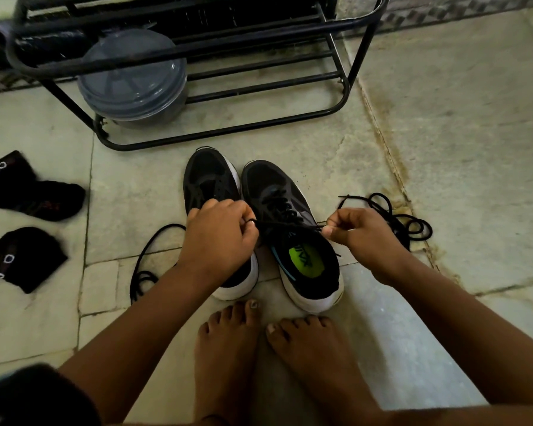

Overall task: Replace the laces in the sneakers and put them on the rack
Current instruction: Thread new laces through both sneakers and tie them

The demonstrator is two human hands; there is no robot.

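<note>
The only writing I can pick out is a dark logo on the bright green insole patch point(307, 260) inside the right-hand sneaker point(293, 235), too blurred for me to read, and pale letters on the two black socks point(31, 192) lying on the floor tiles point(443, 133) to my left, where I can make out little more than an "O" on each. Ahead of me a black metal shoe rack point(259, 87) stands on the floor; on its lowest rails sits a round grey container with a clear lid point(133, 78), and I cannot tell what is in it. The two black sneakers with white soles stand side by side between the rack and my bare feet point(259, 358), toes toward the rack. My left hand point(219, 235) is curled and pinches one end of the black lace point(286, 226) threaded in the right-hand sneaker; my right hand point(362, 232) pinches the other end, the lace stretched between them across the shoe's opening. My left hand and forearm cover much of the left-hand sneaker point(211, 186), so its eyelets are hidden. One loose black lace point(148, 259) lies on the floor by my left forearm, another point(406, 222) is coiled just beyond my right hand. The rack's top is cut off.
</note>
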